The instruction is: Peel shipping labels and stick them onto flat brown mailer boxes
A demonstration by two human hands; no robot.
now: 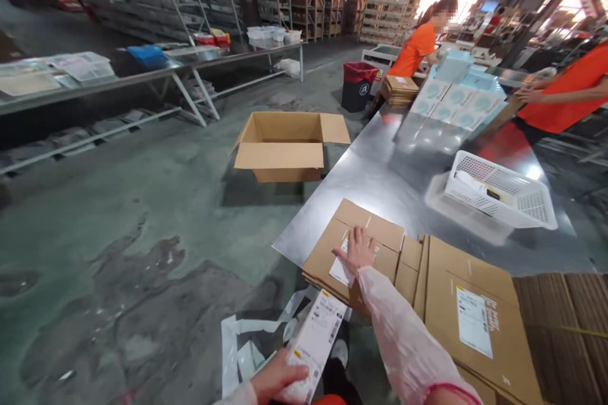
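My right hand lies flat with fingers spread on the top flattened cardboard box of a stack at the near left corner of the steel table. A white label sits under the palm. My left hand is low at the bottom edge, fingers wrapped round a long white product box with barcodes, held off the table over the floor. Both arms wear thin pink sleeves.
More flat cartons lie to the right. A white plastic basket and pale blue boxes sit farther along the table. An open carton stands on the floor. Two people in orange shirts work at the far end. Long benches run along the left.
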